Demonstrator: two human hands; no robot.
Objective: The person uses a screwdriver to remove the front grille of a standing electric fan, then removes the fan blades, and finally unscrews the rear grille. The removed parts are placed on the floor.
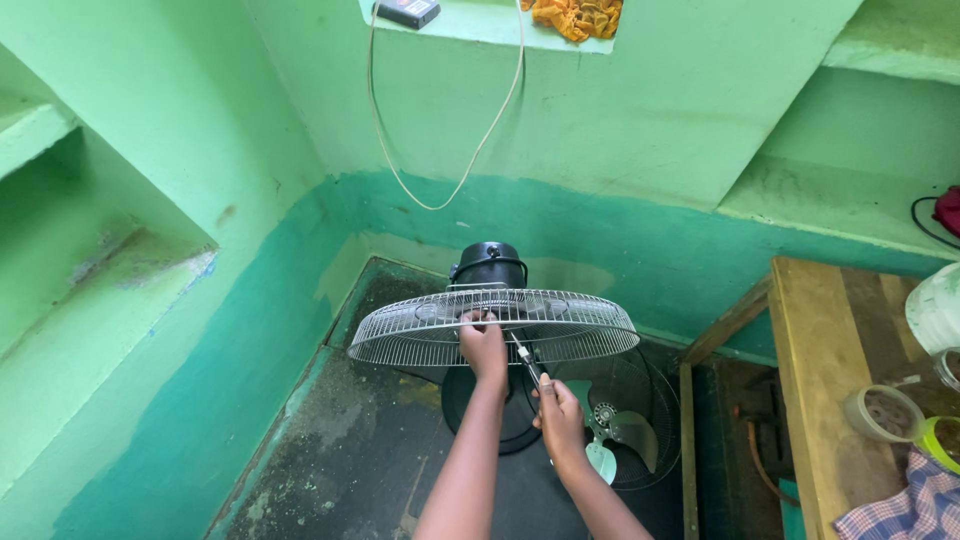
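A table fan stands on the dark floor, its black motor housing at the top. A round white wire guard is mounted on it, lying almost flat. My left hand grips the middle of the guard from the near side. My right hand holds a screwdriver whose tip points up toward the guard's centre. The other wire guard half lies on the floor to the right with the pale green fan blade on it.
A wooden table stands at the right with tape rolls, a white container and a checked cloth. Green walls close in left and behind. A white cable hangs from the ledge above, which holds a dark device and an orange cloth.
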